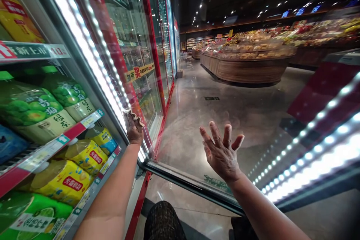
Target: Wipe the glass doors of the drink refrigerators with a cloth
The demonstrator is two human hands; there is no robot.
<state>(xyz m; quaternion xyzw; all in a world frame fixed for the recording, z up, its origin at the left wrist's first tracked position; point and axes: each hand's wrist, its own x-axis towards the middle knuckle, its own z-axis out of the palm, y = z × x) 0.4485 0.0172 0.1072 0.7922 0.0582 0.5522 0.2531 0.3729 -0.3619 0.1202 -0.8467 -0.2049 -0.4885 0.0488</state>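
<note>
My left hand (135, 136) is closed around a crumpled brown cloth (130, 118) with pale edges. It is at the inner edge of the cooler's door glass, beside a bright light strip (112, 78). My right hand (223, 157) is open, palm away from me and fingers spread, in front of the glass door (182, 146). Faint reflections show near its fingertips; whether they touch the glass, I cannot tell. The door's dark lower frame (194, 187) runs below both hands. Another light strip (315, 165) lies along the door's right side.
At left, cooler shelves (42, 153) hold green tea bottles (36, 108) and yellow-labelled bottles (67, 180). More red-framed cooler doors (153, 45) continue ahead. A wood-sided display stand (242, 69) with packaged goods stands on the shiny floor. My knee (163, 221) is below the door.
</note>
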